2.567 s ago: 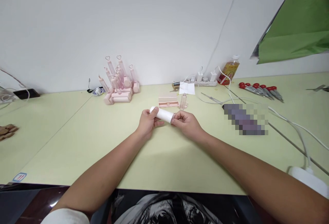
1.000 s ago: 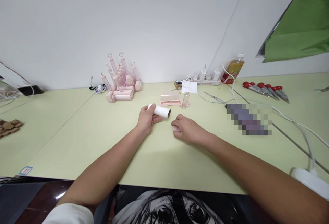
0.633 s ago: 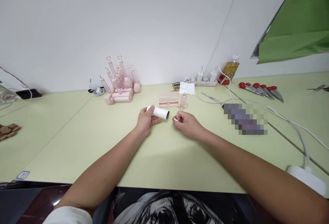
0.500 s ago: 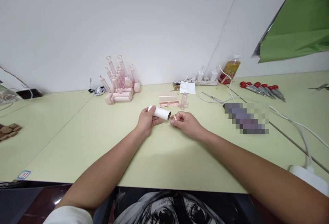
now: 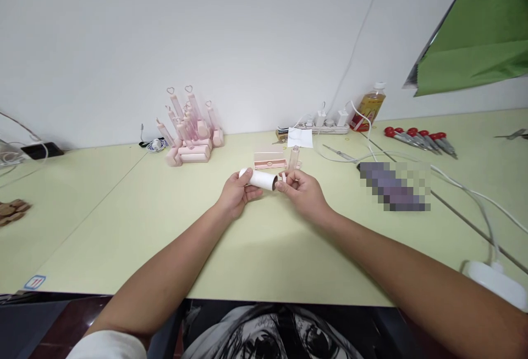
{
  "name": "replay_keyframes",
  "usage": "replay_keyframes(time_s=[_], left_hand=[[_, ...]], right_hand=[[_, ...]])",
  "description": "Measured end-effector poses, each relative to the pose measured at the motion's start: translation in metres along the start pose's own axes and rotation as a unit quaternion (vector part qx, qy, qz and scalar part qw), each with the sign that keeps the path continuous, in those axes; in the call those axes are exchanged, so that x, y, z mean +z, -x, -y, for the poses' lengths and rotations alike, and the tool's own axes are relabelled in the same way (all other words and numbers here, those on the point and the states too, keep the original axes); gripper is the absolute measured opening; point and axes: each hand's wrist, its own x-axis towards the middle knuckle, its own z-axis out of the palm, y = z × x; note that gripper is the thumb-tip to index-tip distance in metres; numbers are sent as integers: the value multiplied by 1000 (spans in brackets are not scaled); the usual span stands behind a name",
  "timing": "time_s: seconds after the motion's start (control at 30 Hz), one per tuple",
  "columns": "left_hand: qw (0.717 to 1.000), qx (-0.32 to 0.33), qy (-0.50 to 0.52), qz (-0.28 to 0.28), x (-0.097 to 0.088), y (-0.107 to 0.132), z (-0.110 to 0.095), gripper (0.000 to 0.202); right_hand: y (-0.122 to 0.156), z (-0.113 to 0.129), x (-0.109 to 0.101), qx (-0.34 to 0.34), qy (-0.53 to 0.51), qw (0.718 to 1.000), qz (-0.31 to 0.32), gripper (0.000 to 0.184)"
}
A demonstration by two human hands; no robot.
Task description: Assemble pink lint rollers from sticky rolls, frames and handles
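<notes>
My left hand (image 5: 236, 191) is wrapped round a white lint-roller roll (image 5: 263, 179), thumb on top, its dark hollow end pointing right. At that open end my right hand (image 5: 303, 191) pinches a small pale pink and white piece (image 5: 284, 177), mostly covered by the fingers. Whether the piece touches the roll I cannot tell. Just behind my hands lies an open pink case (image 5: 270, 162). A clear pink handle (image 5: 293, 158) stands upright to its right, partly hidden by my right hand.
Several pink lint rollers (image 5: 192, 133) with heart-shaped loops cluster at back left. A power strip (image 5: 325, 128), a drink bottle (image 5: 369, 107) and several red-ended tools (image 5: 421, 141) line the back right. White cables (image 5: 457, 180) run over the table (image 5: 157, 243) beside a blurred-out object (image 5: 391, 186).
My right hand has moved slightly up and right, with the small piece now at the roll's open end. The left hand still holds the roll, which has shifted slightly right.
</notes>
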Motion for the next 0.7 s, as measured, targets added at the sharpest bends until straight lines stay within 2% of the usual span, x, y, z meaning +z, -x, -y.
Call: replay_keyframes(time_s=[0.43, 0.7], left_hand=[[1000, 4, 11, 15, 4, 3, 3, 31], [1000, 16, -1, 15, 3, 2, 5, 37]], right_hand=[[3, 4, 0, -8, 62, 998, 12, 27], [3, 5, 0, 0, 52, 998, 24, 26]])
